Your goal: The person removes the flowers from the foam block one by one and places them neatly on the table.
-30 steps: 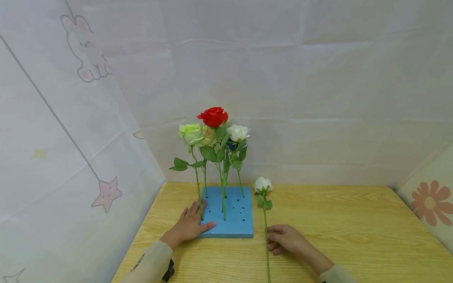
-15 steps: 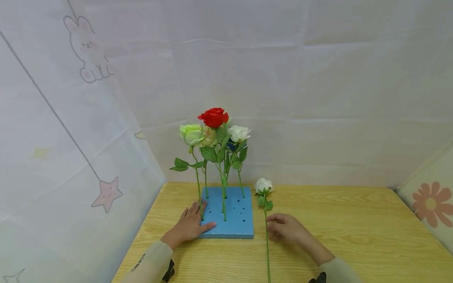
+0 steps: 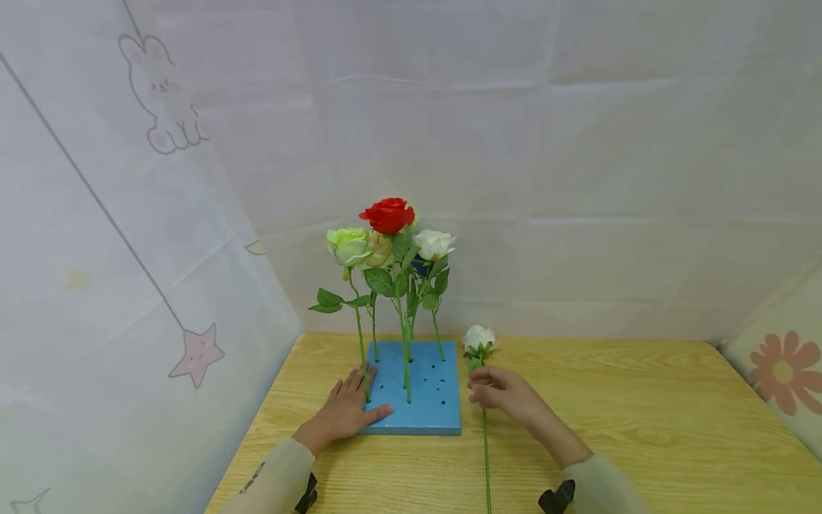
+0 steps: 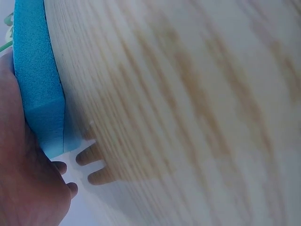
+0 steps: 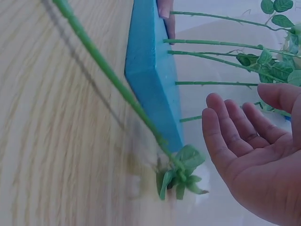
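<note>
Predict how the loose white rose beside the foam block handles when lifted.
The loose white rose is probably light, being mostly thin stem. It looks fairly stiff, running nearly straight. Gripped low, it may dip head-first, as the bulky bloom sits at one end.

In front of me hangs a pale grey-white cloth backdrop [image 3: 578, 157], crossed by fold creases. To my left a white printed cloth wall [image 3: 70, 385] slants inward, bearing an outlined white rabbit drawing [image 3: 165, 96], a pink smiling star print [image 3: 197, 355] at the end of a thin grey line [image 3: 90, 185], and a small yellow crescent print [image 3: 255, 247]. On my right a cream cloth side panel [image 3: 799, 300] shows a coral flower print [image 3: 783, 371]. The light falls softly over my yellowish wood-grain tabletop [image 3: 629, 407].
</note>
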Motion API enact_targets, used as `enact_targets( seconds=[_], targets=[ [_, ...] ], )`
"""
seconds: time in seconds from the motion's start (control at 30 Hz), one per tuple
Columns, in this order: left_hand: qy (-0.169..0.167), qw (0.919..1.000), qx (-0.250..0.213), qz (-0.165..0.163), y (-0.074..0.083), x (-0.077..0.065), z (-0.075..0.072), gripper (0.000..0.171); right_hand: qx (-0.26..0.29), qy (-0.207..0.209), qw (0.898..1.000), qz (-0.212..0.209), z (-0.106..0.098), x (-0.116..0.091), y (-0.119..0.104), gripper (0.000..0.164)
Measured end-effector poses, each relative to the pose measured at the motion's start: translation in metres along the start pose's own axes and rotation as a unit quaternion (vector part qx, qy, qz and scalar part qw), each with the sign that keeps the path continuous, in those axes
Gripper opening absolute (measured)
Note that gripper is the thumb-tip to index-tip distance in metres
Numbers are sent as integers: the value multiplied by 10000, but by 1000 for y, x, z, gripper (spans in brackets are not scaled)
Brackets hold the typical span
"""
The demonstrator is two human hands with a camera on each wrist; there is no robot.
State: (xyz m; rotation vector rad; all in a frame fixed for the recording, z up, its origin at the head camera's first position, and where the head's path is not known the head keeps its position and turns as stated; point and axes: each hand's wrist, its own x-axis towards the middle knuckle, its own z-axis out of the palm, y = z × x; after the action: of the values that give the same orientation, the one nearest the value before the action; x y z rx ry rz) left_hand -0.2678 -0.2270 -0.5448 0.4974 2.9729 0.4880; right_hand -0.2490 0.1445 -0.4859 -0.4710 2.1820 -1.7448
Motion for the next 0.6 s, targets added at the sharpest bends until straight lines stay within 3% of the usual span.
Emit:
enact_targets(
  seconds=[0.6],
  targets=[
    [4, 9999, 132, -10, 2, 0, -2, 102, 270, 140, 9981, -545, 26, 23, -20, 48]
  ],
)
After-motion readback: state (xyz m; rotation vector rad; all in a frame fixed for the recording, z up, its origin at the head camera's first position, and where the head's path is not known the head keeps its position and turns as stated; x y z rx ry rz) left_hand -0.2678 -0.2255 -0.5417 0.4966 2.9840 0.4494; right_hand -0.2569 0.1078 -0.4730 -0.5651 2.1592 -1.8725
